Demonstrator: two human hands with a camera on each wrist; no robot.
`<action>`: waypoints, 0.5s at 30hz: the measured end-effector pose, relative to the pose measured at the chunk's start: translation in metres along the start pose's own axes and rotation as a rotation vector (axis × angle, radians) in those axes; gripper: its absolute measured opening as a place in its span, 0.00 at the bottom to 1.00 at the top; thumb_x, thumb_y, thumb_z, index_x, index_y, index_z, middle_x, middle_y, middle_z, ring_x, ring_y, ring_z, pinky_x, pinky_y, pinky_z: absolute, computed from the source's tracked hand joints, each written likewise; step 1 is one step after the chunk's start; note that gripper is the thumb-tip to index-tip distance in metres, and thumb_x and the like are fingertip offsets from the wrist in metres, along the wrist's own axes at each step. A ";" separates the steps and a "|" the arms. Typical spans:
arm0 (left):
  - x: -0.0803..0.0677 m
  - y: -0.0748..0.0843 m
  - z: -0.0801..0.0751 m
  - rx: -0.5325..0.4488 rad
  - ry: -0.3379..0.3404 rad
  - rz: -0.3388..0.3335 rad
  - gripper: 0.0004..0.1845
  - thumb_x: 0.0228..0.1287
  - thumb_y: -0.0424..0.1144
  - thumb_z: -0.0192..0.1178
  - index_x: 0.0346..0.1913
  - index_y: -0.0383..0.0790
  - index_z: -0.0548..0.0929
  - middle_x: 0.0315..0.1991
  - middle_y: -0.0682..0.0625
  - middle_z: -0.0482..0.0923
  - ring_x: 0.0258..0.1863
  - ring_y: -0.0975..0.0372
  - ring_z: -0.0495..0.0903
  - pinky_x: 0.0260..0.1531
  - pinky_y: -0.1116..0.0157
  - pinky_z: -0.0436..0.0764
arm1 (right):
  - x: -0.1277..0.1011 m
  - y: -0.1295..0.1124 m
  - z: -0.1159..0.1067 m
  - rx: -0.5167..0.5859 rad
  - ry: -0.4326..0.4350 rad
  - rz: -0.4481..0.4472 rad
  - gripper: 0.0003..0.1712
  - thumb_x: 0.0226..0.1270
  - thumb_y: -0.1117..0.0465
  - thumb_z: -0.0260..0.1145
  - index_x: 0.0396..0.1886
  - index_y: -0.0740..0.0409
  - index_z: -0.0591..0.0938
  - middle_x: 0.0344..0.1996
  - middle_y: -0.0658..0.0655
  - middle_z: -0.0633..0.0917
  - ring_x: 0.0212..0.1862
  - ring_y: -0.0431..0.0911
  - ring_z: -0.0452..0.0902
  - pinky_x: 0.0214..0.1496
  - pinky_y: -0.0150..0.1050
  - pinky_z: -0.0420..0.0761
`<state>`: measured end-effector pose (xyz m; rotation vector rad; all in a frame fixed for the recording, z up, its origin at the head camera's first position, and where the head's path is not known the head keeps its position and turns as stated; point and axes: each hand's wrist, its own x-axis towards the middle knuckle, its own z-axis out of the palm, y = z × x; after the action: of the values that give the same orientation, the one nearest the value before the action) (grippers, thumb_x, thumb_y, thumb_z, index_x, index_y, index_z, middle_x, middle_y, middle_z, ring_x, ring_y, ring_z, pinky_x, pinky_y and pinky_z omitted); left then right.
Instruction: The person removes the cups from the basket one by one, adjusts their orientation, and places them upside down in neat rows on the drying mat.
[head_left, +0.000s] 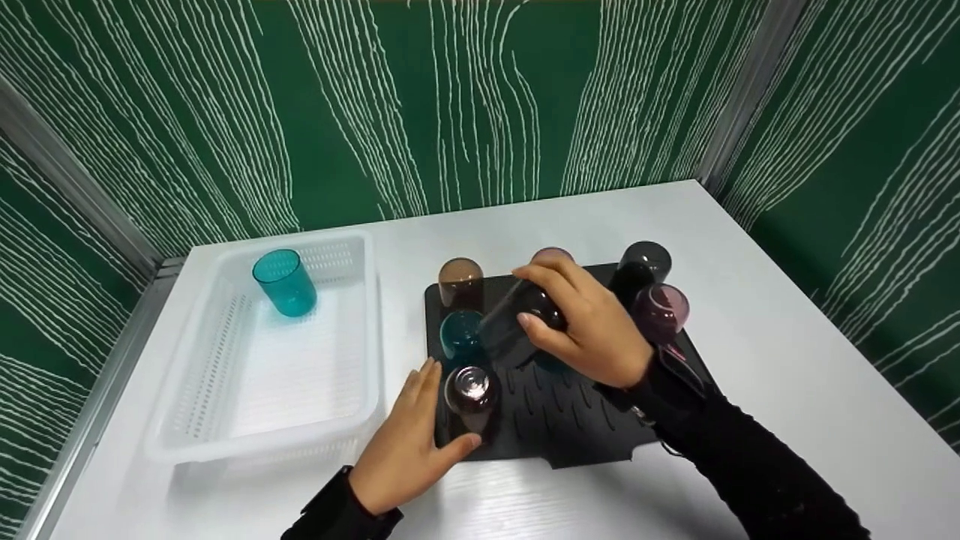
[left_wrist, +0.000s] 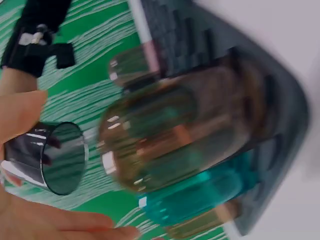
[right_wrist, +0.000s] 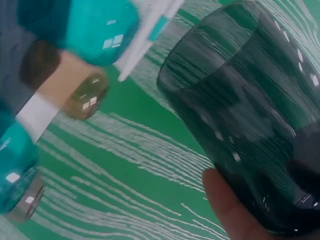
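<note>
- Right hand point(head_left: 592, 330): lifted over the middle of the black drying mat point(head_left: 570, 420), fingers curled round a dark smoky cup point(head_left: 517, 319) held tilted, its open mouth towards the left and clear of the mat; the right wrist view shows a fingertip on its wall.
- Left hand point(head_left: 405, 442): at the mat's near left corner, fingers and thumb loosely spread on either side of an upturned clear-purple cup point(head_left: 471, 394); whether they touch it cannot be told.
- On the mat, upturned: brown cup point(head_left: 460, 281), teal cup point(head_left: 459, 334), black cup point(head_left: 643, 264), purple cup point(head_left: 660, 309); a further cup shows partly behind the right hand.
- White basket point(head_left: 187, 405): left of the mat on the white tabletop point(head_left: 787, 360); one teal cup point(head_left: 285, 283) upright in its far corner.
- Risk, judged: the smoky cup is smooth and held aslant, so it may slip from the grip; the cups stand close, so a low pass leftward may knock the teal or clear-purple one over.
</note>
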<state>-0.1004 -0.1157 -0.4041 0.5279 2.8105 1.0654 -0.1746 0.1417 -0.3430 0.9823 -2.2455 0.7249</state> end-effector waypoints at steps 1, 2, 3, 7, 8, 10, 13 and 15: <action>0.002 -0.003 0.003 0.014 -0.017 -0.015 0.52 0.61 0.57 0.64 0.75 0.28 0.52 0.77 0.35 0.48 0.76 0.39 0.48 0.71 0.42 0.57 | -0.004 0.001 0.000 -0.027 -0.005 -0.004 0.25 0.67 0.55 0.63 0.62 0.56 0.75 0.54 0.58 0.78 0.54 0.49 0.75 0.56 0.44 0.76; 0.004 -0.007 0.006 0.029 -0.027 -0.026 0.52 0.61 0.57 0.65 0.75 0.27 0.52 0.77 0.34 0.48 0.76 0.38 0.47 0.71 0.41 0.57 | -0.007 0.003 0.000 -0.044 -0.007 -0.005 0.25 0.67 0.54 0.63 0.61 0.57 0.76 0.54 0.59 0.78 0.54 0.50 0.75 0.56 0.45 0.76; 0.006 -0.010 0.009 0.050 -0.028 -0.031 0.52 0.60 0.56 0.66 0.75 0.27 0.52 0.77 0.33 0.48 0.76 0.37 0.48 0.71 0.41 0.57 | -0.011 0.004 0.001 -0.062 -0.009 -0.006 0.24 0.66 0.54 0.63 0.61 0.56 0.76 0.54 0.59 0.78 0.54 0.50 0.76 0.55 0.45 0.77; 0.012 -0.025 0.021 0.152 -0.029 -0.031 0.52 0.57 0.54 0.68 0.73 0.23 0.55 0.75 0.29 0.50 0.75 0.35 0.49 0.71 0.42 0.57 | -0.025 0.008 0.004 -0.129 -0.017 -0.010 0.22 0.63 0.55 0.64 0.57 0.54 0.78 0.52 0.58 0.79 0.51 0.50 0.77 0.47 0.45 0.81; 0.013 -0.029 0.023 0.180 -0.037 -0.029 0.53 0.56 0.54 0.69 0.72 0.23 0.56 0.75 0.29 0.50 0.74 0.34 0.49 0.71 0.42 0.57 | -0.028 0.009 0.005 -0.143 -0.021 -0.013 0.22 0.62 0.55 0.64 0.56 0.54 0.79 0.51 0.58 0.79 0.49 0.50 0.77 0.45 0.45 0.81; 0.014 -0.035 0.027 0.227 -0.062 -0.027 0.53 0.54 0.55 0.69 0.71 0.22 0.58 0.74 0.27 0.51 0.74 0.33 0.50 0.71 0.42 0.57 | -0.036 0.012 0.007 -0.183 -0.037 -0.024 0.21 0.60 0.56 0.65 0.54 0.54 0.79 0.50 0.57 0.80 0.47 0.49 0.77 0.40 0.43 0.81; 0.015 -0.041 0.030 0.254 -0.139 -0.044 0.53 0.53 0.57 0.70 0.70 0.21 0.60 0.74 0.27 0.53 0.74 0.34 0.51 0.70 0.43 0.60 | -0.046 0.016 0.009 -0.218 -0.082 -0.023 0.21 0.60 0.55 0.65 0.53 0.53 0.79 0.48 0.57 0.79 0.44 0.48 0.76 0.37 0.42 0.80; 0.015 -0.042 0.030 0.259 -0.191 -0.061 0.53 0.53 0.57 0.70 0.70 0.22 0.60 0.74 0.28 0.52 0.75 0.36 0.51 0.69 0.44 0.62 | -0.053 0.019 0.011 -0.231 -0.116 -0.014 0.21 0.60 0.55 0.66 0.53 0.53 0.79 0.48 0.57 0.79 0.44 0.48 0.76 0.36 0.41 0.80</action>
<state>-0.1209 -0.1209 -0.4540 0.5304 2.7864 0.6066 -0.1624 0.1697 -0.3912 0.9459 -2.3561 0.4000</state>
